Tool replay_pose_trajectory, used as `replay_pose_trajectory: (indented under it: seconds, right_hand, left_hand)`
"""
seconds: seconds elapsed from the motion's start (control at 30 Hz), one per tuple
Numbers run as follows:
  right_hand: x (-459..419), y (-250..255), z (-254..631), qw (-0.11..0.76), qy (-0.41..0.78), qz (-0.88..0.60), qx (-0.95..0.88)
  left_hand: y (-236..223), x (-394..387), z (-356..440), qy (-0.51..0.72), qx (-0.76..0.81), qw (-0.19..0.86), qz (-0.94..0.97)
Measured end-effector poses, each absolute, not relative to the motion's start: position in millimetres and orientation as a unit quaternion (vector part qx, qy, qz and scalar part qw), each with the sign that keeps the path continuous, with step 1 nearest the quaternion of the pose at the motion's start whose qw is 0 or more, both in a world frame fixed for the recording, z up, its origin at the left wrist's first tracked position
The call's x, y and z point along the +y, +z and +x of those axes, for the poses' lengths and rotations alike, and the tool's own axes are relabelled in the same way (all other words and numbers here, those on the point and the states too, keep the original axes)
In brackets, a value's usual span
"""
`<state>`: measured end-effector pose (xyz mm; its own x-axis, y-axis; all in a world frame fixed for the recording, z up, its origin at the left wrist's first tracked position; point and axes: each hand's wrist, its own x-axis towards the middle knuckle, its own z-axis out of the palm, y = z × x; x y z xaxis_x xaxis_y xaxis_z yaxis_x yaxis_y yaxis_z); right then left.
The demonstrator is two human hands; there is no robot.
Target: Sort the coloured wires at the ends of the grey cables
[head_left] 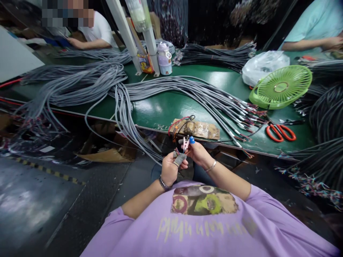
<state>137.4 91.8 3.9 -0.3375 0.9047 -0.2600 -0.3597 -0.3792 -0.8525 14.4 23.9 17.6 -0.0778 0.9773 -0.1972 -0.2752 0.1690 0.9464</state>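
My left hand (170, 168) is closed around the end of a grey cable (150, 151), just over the table's front edge; grey wrapping covers some of its fingertips. Thin coloured wires (177, 151) stick out by these fingers. Close beside it, my right hand (199, 154) is closed in a pinch, with a blue finger cot (192, 140) on one digit. A small pale pink, forked piece (185, 143) shows at its fingertips, against the wires. Its exact kind is too small to make out. Behind both hands lies a piece of cardboard (206, 130) with tape and a red-and-black lead.
Bundles of grey cable (166, 84) cross the green table (160, 110). On the right are orange-handled scissors (281, 132), a green fan (281, 87), a plastic bag (264, 66) and black cables (328, 114). A bottle (164, 60) stands by a post. Two co-workers sit opposite.
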Motion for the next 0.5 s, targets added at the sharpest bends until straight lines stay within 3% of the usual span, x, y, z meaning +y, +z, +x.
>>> replay_pose_trajectory:
  seconds: [0.1,0.33,0.5]
  right_hand:
    - [96.4,0.4,132.1,0.426,0.794,-0.341,-0.268]
    - [93.9,1.8,127.4,0.444,0.796,-0.337,-0.235]
    - [84.6,4.5,143.2,0.358,0.830,-0.325,-0.277]
  left_hand:
    - [15.0,25.0,15.1,0.535,0.503,0.579,0.353]
    - [8.5,25.4,14.0,0.524,0.508,0.581,0.362]
    - [8.1,19.3,9.6,0.521,0.506,0.583,0.364]
